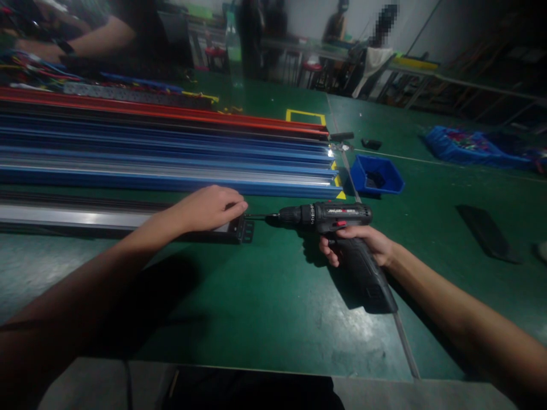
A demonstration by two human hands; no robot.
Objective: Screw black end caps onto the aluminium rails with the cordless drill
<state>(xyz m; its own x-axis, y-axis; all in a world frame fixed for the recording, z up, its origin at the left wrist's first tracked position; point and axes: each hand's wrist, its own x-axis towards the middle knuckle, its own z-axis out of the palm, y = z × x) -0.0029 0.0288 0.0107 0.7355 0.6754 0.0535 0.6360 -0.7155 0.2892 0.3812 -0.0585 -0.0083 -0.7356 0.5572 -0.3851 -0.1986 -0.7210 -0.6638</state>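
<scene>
Head cam: R hand (378, 242) is gripping 1 blk drill (346, 213), its bit (258, 217) reaching the end of 1 blk/silver rail (85, 216) on the green table (265, 307); L hand (209, 208) is resting atop that end, can't tell if clamping. 1 small blue bin (392, 176) is sitting behind the drill.

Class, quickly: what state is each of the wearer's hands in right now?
Left hand: on the bar, near its end; grip unclear.
Right hand: closed, holding the drill.

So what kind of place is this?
Probably a workshop or small factory: there's a power drill, long blue rails lined up on a green worktable, and a blue bin.
</scene>
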